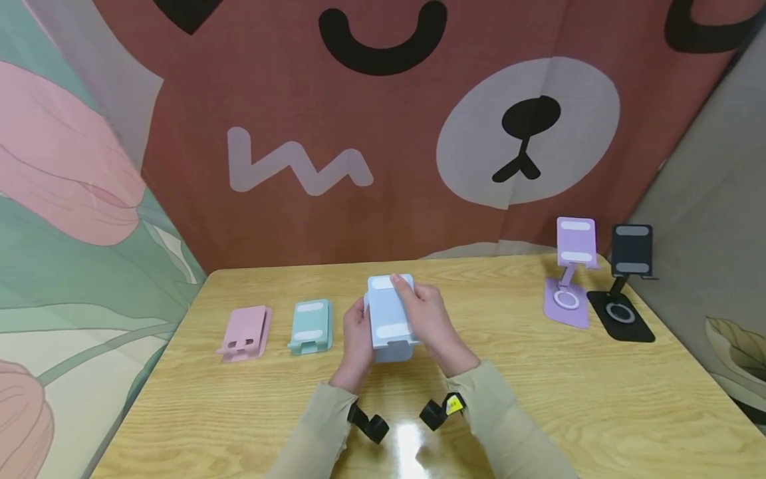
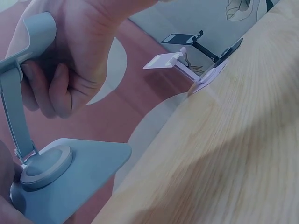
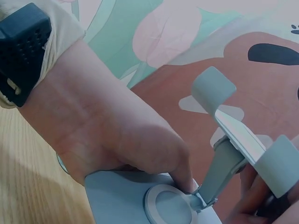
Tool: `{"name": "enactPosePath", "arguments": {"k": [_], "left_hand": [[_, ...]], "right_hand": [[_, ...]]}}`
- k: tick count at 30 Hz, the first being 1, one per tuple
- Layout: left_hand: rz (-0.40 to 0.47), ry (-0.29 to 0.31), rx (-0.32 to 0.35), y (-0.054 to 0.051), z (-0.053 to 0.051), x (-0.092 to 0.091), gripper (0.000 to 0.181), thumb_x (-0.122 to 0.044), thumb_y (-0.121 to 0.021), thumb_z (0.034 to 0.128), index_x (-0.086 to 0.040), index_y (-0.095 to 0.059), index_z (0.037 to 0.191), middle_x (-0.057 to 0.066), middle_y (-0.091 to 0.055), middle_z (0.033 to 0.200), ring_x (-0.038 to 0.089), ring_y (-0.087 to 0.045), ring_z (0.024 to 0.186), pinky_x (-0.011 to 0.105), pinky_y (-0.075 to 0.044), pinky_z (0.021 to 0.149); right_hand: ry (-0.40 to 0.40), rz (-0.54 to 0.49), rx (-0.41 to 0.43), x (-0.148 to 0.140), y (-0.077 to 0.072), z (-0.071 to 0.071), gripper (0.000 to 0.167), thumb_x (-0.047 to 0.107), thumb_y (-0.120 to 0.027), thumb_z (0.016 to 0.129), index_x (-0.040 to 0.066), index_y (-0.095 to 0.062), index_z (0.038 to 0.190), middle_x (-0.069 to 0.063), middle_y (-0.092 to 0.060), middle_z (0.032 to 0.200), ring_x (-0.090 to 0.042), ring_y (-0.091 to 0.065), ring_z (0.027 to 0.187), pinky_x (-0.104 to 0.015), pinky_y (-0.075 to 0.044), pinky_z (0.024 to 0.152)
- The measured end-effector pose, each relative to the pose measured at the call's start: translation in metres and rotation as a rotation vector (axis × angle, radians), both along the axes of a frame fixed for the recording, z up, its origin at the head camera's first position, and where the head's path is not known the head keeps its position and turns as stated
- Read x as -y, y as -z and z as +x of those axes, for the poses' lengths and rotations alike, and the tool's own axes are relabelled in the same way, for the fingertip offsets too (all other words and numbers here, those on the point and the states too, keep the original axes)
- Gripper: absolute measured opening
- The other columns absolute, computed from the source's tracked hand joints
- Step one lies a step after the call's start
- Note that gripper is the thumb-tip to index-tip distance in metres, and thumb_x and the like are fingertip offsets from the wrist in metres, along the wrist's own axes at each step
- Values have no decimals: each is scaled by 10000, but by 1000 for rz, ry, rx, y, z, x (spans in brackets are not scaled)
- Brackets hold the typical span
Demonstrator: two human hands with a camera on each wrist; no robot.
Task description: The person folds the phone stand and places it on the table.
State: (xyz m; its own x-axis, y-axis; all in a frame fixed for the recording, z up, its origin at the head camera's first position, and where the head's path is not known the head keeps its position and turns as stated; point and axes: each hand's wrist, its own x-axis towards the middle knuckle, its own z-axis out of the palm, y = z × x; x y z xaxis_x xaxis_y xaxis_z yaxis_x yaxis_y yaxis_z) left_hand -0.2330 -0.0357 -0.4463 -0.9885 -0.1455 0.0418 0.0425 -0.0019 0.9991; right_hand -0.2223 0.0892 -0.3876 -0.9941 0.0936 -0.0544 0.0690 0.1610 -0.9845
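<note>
Light-blue stand point(image 1: 387, 307) is held above the wooden table point(image 1: 598, 412), partly unfolded, its hinged arm point(image 2: 17, 116) between base point(image 2: 88, 158) and upper plate point(image 1: 390, 316). Left hand point(image 1: 357, 336) grips the base, finger placement partly hidden and hard to confirm; right hand point(image 1: 432, 320) grips the upper plate. Pink stand point(image 1: 244, 324) and teal stand point(image 1: 310, 324) lie folded; purple stand point(image 1: 576, 241) and black stand point(image 1: 632, 251) are unfolded

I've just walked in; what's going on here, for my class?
A person's left hand holds the base of a partly unfolded light blue stand above the table; the right hand holds its upper plate. A pink stand and green stand lie folded at left; a purple stand and black stand are open at right.
</note>
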Motion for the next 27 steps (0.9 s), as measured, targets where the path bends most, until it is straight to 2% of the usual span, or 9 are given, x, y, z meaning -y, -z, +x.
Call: {"name": "enactPosePath", "arguments": {"k": [6,10,14,18,24,27], "left_hand": [[-3,21,-10,1,0,1,343,-195,-452,1097,22,-636,1289,119,-702,1114,220,-640,1029,372,-521,893],[-32,22,-24,1,-2,2,336,-206,-452,1095,1,-657,1262,103,-706,1091,214,-638,1016,367,-520,879],[-58,18,-46,0,-2,2,330,-194,-445,1097,-4,-663,1255,100,-706,1087,208,-633,1006,377,-520,876],[-53,25,-51,-2,-2,1,330,-179,-442,1098,-4,-657,1277,102,-707,1101,203,-637,1003,374,-520,878],[-9,25,-72,-3,-1,-1,347,-176,-437,1099,27,-635,1301,134,-706,1118,229,-649,1009,370,-525,871],[-5,17,-71,-3,-1,0,353,-178,-437,1098,31,-634,1303,140,-707,1123,234,-650,1016,369,-526,870]], "right_hand": [[20,8,-25,-1,-1,2,553,564,-562,1004,39,-734,970,-87,-692,872,-213,-622,766,-322,-515,635],[61,21,-91,-2,2,-1,502,518,-603,1001,23,-675,975,-83,-641,893,-211,-575,802,-317,-481,670],[72,-18,-124,-4,4,-4,474,461,-631,998,8,-586,1128,-116,-572,1022,-239,-528,925,-340,-449,770],[35,-62,-87,-7,4,-5,605,495,-629,983,18,-519,1338,-138,-576,1192,-267,-546,1043,-371,-469,843],[5,-52,-46,-11,5,-4,718,546,-674,934,75,-480,1441,-135,-560,1270,-290,-556,1065,-385,-497,821],[-11,-39,-15,-13,7,-4,745,537,-696,924,110,-450,1482,-113,-528,1341,-285,-543,1114,-391,-496,854]]}}
